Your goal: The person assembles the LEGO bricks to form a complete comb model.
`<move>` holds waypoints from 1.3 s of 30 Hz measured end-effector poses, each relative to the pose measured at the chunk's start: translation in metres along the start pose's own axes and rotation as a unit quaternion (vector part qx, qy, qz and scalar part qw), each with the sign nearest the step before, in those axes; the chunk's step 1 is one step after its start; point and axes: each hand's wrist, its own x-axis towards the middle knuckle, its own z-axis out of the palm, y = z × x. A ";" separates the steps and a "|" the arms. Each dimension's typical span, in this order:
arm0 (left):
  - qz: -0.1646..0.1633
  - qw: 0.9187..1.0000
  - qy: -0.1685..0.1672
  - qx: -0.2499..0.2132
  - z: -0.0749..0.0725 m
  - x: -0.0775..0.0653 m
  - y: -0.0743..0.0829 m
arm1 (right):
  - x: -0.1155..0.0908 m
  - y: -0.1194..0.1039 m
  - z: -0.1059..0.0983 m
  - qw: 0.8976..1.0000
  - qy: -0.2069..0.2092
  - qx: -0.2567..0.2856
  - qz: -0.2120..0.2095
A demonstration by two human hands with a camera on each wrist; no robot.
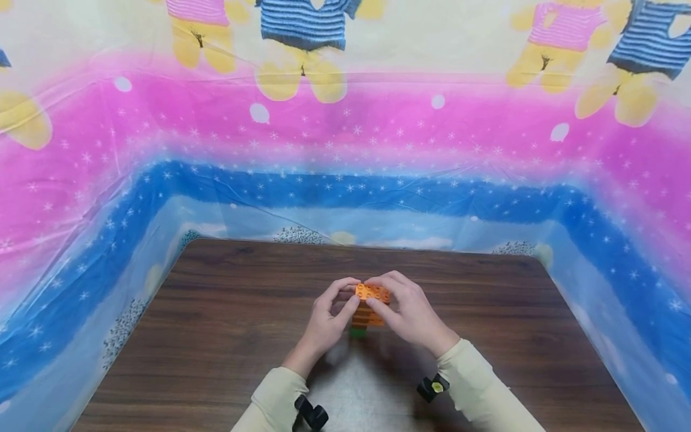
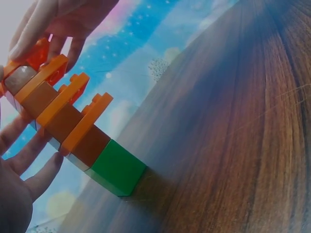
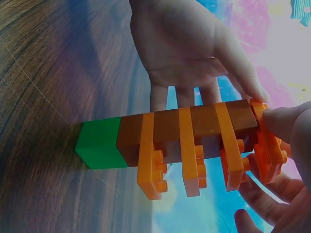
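A slim tower stands upright on the table, its green block [image 3: 99, 144] at the bottom. Above that, brown blocks [image 3: 165, 128] alternate with thin orange bricks [image 3: 189, 150], whose studded ends jut out to the right in the head view. Crowning the stack is one more orange brick [image 1: 372, 292]. My left hand [image 1: 326, 312] holds its left end between thumb and forefinger, other fingers along the tower's side. From the right, my right hand [image 1: 414, 309] pinches the overhanging part, thumb in front and fingers behind.
The dark wood-grain table [image 1: 227, 336] has a printed cloth [image 1: 351, 150] rising behind it and along both sides. Black wrist-camera mounts [image 1: 311, 414] sit at the cuffs of the pale sleeves [image 1: 275, 399].
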 end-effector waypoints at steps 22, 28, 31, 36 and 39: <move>-0.002 1.000 0.002 -0.001 0.000 -0.003 0.007 | 0.000 -0.001 0.002 0.998 -0.018 0.036 0.041; -0.001 1.000 0.005 0.003 0.000 -0.003 0.005 | -0.001 0.001 0.004 0.997 -0.017 0.056 0.041; -0.003 1.000 0.006 0.004 0.000 -0.003 0.004 | -0.001 0.001 0.005 0.997 -0.016 0.071 0.040; -0.007 1.000 0.003 0.002 0.001 -0.003 0.005 | -0.002 0.003 0.005 0.995 -0.016 0.084 0.043; -0.004 1.000 0.001 -0.001 0.000 -0.003 0.006 | -0.002 0.004 0.006 0.995 -0.012 0.090 0.044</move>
